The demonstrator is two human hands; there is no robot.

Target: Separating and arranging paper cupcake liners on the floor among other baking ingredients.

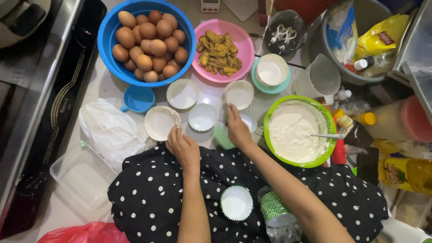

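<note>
We see the left hand (182, 146) curled, gripping a paper liner stack (161, 122); the right hand (237, 128), fingers extended, touches a spaced-out cup (248, 120) beside the batter bowl (269, 118).

We see 2 bare forearms reaching forward; left hand (182, 147) curled, knuckles up; right hand (237, 128) just beside it, index finger extended.

The right hand (237, 128) covers most of a green fluted paper cup (221, 137), so whether its fingers grip it cannot be told. A red plastic bag (85, 233) is cut off by the bottom edge, and a grey round basin (360, 27) by the top edge.
</note>
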